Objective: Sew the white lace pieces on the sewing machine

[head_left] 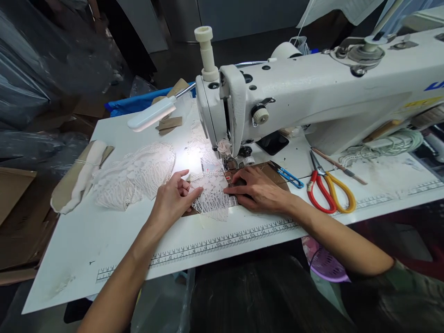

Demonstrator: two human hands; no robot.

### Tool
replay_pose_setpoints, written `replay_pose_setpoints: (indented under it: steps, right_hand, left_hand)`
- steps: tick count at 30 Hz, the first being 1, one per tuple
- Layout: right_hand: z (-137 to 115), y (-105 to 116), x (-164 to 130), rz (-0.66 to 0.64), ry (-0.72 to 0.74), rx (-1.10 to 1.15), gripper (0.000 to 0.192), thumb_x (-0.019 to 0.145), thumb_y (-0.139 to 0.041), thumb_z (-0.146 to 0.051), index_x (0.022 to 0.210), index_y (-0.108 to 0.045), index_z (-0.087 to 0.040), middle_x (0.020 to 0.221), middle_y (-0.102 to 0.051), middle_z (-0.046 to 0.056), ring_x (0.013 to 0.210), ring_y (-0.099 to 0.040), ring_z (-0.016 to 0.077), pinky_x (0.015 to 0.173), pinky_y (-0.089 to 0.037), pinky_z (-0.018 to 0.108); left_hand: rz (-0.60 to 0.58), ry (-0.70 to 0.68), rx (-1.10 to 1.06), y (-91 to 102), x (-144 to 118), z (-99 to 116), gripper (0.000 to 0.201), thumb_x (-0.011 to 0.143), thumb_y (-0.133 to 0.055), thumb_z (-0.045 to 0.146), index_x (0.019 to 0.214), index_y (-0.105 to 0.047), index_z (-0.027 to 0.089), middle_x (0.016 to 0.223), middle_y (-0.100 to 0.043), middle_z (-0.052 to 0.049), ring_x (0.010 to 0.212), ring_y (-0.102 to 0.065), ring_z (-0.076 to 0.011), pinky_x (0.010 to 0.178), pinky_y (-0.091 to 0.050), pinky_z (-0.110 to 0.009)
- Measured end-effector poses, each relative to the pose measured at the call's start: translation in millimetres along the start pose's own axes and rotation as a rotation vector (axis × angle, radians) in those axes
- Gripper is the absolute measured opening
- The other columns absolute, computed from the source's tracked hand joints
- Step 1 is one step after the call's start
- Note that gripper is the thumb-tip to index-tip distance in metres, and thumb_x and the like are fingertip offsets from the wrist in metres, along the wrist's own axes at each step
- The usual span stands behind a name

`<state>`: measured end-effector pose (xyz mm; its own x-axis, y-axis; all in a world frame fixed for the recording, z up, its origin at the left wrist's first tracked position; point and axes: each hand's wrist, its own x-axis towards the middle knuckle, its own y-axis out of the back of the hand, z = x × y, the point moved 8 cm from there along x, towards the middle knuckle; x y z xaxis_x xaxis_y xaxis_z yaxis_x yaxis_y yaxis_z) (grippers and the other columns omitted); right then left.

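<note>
Both hands (211,196) press the lace piece (212,196), lengthwise toward the needle.

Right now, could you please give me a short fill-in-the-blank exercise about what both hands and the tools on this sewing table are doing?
1. Both hands press a piece of white ____ flat below the needle.
2. The scissors with red and yellow handles lie on the ____ side of the right hand.
3. The left hand lies beside a pile of lace on the ____ table.

Missing words: lace; right; white

white worktable (86,240), grey wall (243,16), cardboard (14,189)
</note>
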<state>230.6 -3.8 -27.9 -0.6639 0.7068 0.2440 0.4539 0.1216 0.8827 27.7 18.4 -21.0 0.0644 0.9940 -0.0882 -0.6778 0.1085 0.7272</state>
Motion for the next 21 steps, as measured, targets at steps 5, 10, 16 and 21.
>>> replay_pose_setpoints:
  steps: [5,10,16,21]
  right_hand:
    - [2.4,-0.5,1.7,-0.01,-0.001,0.02,0.03,0.094,-0.056,-0.027,0.119,-0.071,-0.03,0.115,-0.059,0.01,0.113,-0.05,0.0281,0.097,-0.043,0.051]
    - [2.7,-0.2,2.2,0.002,0.012,0.026,0.03,0.093,-0.056,-0.025,0.118,-0.072,-0.03,0.115,-0.059,0.009,0.114,-0.05,0.0278,0.098,-0.043,0.05]
    - [1.9,-0.6,1.8,0.011,0.02,0.009,0.029,0.092,-0.058,-0.025,0.117,-0.072,-0.029,0.113,-0.059,0.01,0.112,-0.05,0.0287,0.096,-0.043,0.051]
    - [3.1,0.6,3.0,0.027,0.052,0.012,0.029,0.091,-0.059,-0.025,0.115,-0.073,-0.03,0.113,-0.059,0.009,0.11,-0.049,0.0277,0.097,-0.043,0.049]
  left_hand:
    - [0.115,-0.465,0.315,-0.2,-0.1,33.3,0.029,0.092,-0.056,0.04,0.11,-0.069,0.022,0.091,-0.068,-0.007,0.074,-0.06,-0.0176,0.062,-0.047,-0.03]
    - [-0.104,-0.721,0.251,-18.2,18.5,44.9,0.025,0.095,-0.052,0.035,0.109,-0.067,0.019,0.112,-0.067,-0.011,0.096,-0.062,-0.0211,0.082,-0.052,-0.036]
    - [-0.133,-0.584,0.257,-17.2,42.6,34.9,0.023,0.094,-0.054,0.04,0.082,-0.059,0.021,0.086,-0.061,-0.004,0.073,-0.055,-0.0161,0.066,-0.044,-0.031]
    - [-0.106,-0.538,0.342,-16.1,35.6,40.2,0.023,0.096,-0.049,0.036,0.079,-0.052,0.021,0.077,-0.06,-0.003,0.069,-0.053,-0.0163,0.07,-0.043,-0.034]
